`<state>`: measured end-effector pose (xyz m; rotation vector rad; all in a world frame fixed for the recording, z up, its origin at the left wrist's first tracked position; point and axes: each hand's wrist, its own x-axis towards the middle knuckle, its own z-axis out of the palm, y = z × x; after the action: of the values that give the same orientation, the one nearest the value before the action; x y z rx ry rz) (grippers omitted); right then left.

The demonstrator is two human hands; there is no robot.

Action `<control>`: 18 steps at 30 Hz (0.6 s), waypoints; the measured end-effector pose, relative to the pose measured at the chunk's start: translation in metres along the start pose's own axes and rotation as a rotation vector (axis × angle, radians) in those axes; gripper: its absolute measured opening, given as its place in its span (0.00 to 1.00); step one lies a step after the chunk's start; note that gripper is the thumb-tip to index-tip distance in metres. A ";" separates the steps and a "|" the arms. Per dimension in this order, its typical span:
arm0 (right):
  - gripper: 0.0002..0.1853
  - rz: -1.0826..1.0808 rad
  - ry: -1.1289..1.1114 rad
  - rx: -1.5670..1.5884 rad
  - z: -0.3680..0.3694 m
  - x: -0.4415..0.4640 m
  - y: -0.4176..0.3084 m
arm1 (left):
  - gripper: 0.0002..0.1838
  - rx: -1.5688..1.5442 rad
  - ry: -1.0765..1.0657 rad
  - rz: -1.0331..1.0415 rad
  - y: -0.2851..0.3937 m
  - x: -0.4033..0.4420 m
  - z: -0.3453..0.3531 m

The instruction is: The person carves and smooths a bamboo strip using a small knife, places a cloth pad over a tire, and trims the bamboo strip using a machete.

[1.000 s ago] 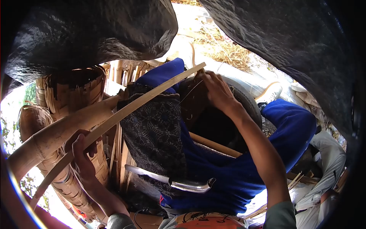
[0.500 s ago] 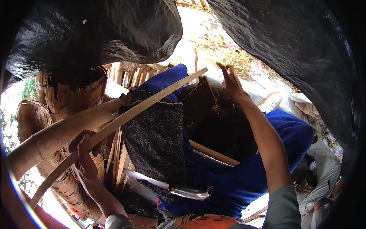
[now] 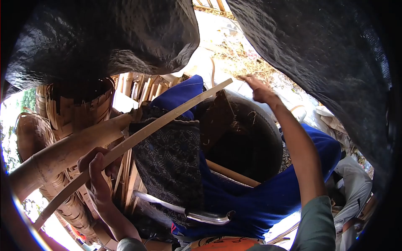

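A long, pale bamboo strip (image 3: 167, 116) runs slantwise across my lap, from the lower left up to the middle. My left hand (image 3: 97, 175) is closed around its lower part. Beyond the strip's upper end, my right hand (image 3: 260, 90) is held in the air with fingers stretched out, apart from the strip and holding nothing. A patterned dark cloth (image 3: 169, 154) covers my leg below the strip. On my lap lies a curved knife (image 3: 161, 202) with a shiny metal handle.
A thick bamboo pole (image 3: 69, 149) juts in from the left, beside woven bamboo baskets (image 3: 79, 113). A dark round tub (image 3: 251, 142) stands between my legs. Black plastic sheeting (image 3: 310, 54) hangs on both sides above. Split bamboo pieces (image 3: 144, 88) stand behind.
My right hand has turned, its fingers now pointing left, and has shifted slightly right. The strip's upper end has moved a little right and down. My left hand keeps its hold.
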<state>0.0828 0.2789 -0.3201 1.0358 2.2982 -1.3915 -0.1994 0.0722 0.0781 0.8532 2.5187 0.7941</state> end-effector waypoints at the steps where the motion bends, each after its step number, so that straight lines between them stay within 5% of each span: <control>1: 0.48 -0.091 -0.069 -0.026 0.005 0.001 -0.011 | 0.18 -0.019 -0.032 -0.014 -0.001 0.002 -0.001; 9: 0.28 0.041 -0.350 0.005 0.039 0.043 -0.011 | 0.18 -0.068 0.100 -0.011 -0.005 -0.004 -0.001; 11: 0.26 0.160 -0.182 0.288 0.041 0.042 -0.014 | 0.18 -0.062 -0.008 -0.043 -0.007 -0.003 -0.007; 13: 0.35 -0.013 0.279 0.552 0.068 0.067 0.011 | 0.18 -0.077 0.032 -0.047 -0.007 -0.005 -0.001; 15: 0.46 -0.317 0.863 0.309 0.039 0.065 -0.019 | 0.19 -0.084 0.066 -0.052 -0.008 -0.006 0.000; 17: 0.52 0.014 0.675 0.105 0.011 0.059 -0.029 | 0.18 -0.084 0.022 -0.052 -0.009 -0.003 -0.003; 18: 0.42 0.026 0.757 0.110 0.012 0.063 -0.028 | 0.18 -0.083 0.026 -0.049 -0.007 -0.003 -0.005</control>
<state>0.0169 0.2884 -0.3419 1.8759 2.6869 -1.2634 -0.2024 0.0634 0.0784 0.7549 2.5002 0.8928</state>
